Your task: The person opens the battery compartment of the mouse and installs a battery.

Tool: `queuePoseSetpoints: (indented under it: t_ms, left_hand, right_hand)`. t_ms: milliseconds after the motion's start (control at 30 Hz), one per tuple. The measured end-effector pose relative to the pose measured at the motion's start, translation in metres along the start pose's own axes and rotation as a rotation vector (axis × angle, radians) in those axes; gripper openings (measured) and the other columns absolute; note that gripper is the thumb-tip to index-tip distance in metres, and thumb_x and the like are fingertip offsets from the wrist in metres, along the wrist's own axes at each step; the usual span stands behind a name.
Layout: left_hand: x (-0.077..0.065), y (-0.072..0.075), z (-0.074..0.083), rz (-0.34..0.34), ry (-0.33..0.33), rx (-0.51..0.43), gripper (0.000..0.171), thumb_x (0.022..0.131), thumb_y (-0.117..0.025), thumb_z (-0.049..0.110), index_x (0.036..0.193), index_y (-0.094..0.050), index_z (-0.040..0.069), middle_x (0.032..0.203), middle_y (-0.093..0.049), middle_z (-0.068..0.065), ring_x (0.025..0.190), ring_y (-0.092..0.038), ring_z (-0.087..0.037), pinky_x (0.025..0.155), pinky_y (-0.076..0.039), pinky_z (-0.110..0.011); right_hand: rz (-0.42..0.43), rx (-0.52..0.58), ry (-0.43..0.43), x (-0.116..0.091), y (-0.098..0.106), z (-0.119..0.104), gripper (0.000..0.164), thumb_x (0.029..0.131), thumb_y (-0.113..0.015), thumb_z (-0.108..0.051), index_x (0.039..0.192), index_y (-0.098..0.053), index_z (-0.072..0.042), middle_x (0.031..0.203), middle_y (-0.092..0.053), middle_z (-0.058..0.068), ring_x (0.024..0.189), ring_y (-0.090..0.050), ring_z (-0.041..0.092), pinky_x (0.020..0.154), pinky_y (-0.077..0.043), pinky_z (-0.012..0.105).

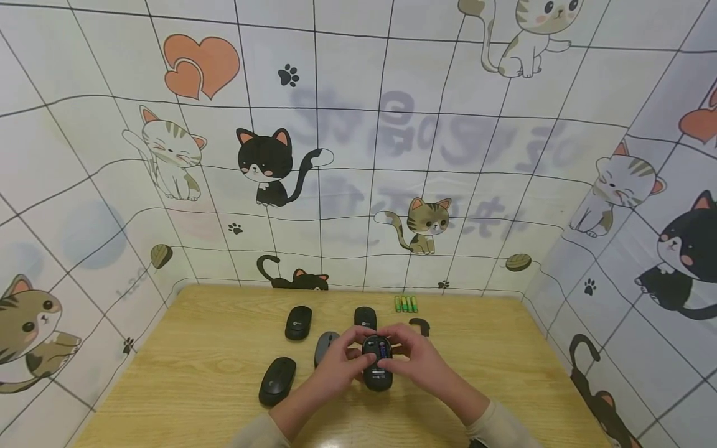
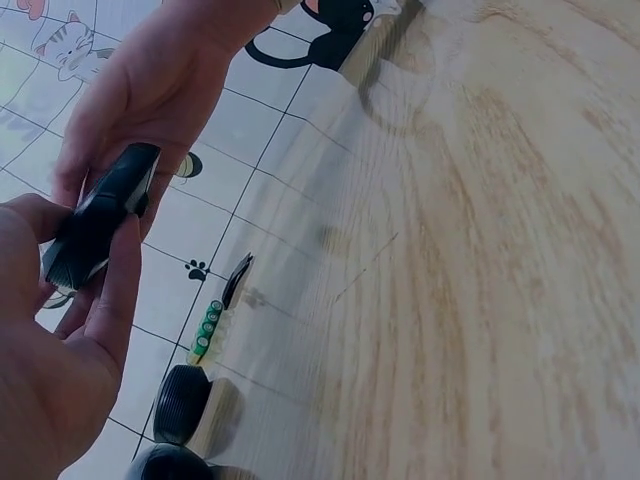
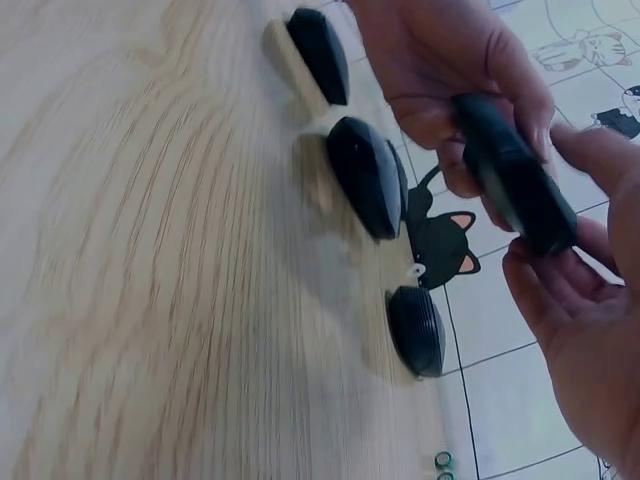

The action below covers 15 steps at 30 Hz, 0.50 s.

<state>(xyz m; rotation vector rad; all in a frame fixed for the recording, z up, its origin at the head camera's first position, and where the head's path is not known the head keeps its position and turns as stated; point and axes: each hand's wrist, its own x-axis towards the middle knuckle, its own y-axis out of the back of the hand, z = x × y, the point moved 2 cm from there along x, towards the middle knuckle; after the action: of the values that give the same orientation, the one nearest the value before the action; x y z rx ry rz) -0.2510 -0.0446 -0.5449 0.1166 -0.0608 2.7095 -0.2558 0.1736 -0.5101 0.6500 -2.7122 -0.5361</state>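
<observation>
Head view: the black oval plastic mouse, underside up, is between my left hand and right hand, both gripping it, equally near; its long axis points away from me. Beyond lie green cylindrical batteries.

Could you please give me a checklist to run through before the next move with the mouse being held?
1. Held mouse gripped by left hand and right hand: ok.
2. Its underside facing up: ok.
3. Its underside closed: not ok, a purplish battery shows.
4. Battery fully seated: cannot tell, too small.
5. Green batteries on the table: ok.
6. Dark curved piece fits this mouse: cannot tell.
</observation>
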Motion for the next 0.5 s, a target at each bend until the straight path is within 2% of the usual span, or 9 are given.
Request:
queuePoseSetpoints:
  t_ms: [133,300,367,500]
  left_hand:
    - [0.0017,0.0008,0.0004,0.006,-0.003,0.000,0.038,0.109,-0.070,0.011,0.146,-0.062,0.015,0.133,-0.056,-0.017,0.101,-0.077,-0.027,0.072,-0.068,-0.039]
    - [0.0038,0.0012,0.0016,0.015,0.009,-0.013,0.039,0.109,-0.072,0.014,0.147,-0.063,0.013,0.134,-0.054,-0.016,0.104,-0.078,-0.027,0.074,-0.068,-0.037]
    - [0.0043,0.0012,0.0024,0.015,0.016,-0.017,0.040,0.109,-0.072,0.016,0.148,-0.062,0.013,0.135,-0.054,-0.016,0.105,-0.078,-0.027,0.074,-0.068,-0.037]
    - [0.0053,0.0015,0.0034,0.015,0.018,-0.001,0.044,0.110,-0.071,0.016,0.152,-0.059,0.010,0.139,-0.054,-0.016,0.106,-0.077,-0.026,0.077,-0.068,-0.036]
  right_hand:
    - [-0.065,-0.059,0.077,-0.0037,0.0013,0.0021,0.072,0.092,-0.094,-0.023,0.154,-0.059,-0.015,0.145,-0.059,0.006,0.132,-0.062,0.026,0.110,-0.058,0.038]
    - [-0.115,-0.087,0.129,-0.0078,0.0009,0.0046,0.100,0.083,-0.101,-0.021,0.166,-0.045,-0.008,0.154,-0.049,0.007,0.142,-0.053,0.029,0.117,-0.053,0.039]
    - [-0.118,-0.100,0.142,-0.0089,0.0008,0.0050,0.103,0.083,-0.101,-0.020,0.167,-0.043,-0.006,0.156,-0.048,0.007,0.144,-0.052,0.031,0.119,-0.051,0.039]
    - [-0.101,-0.142,0.155,-0.0103,0.0017,0.0063,0.099,0.087,-0.098,-0.024,0.168,-0.042,-0.007,0.158,-0.049,0.006,0.146,-0.054,0.032,0.119,-0.050,0.040]
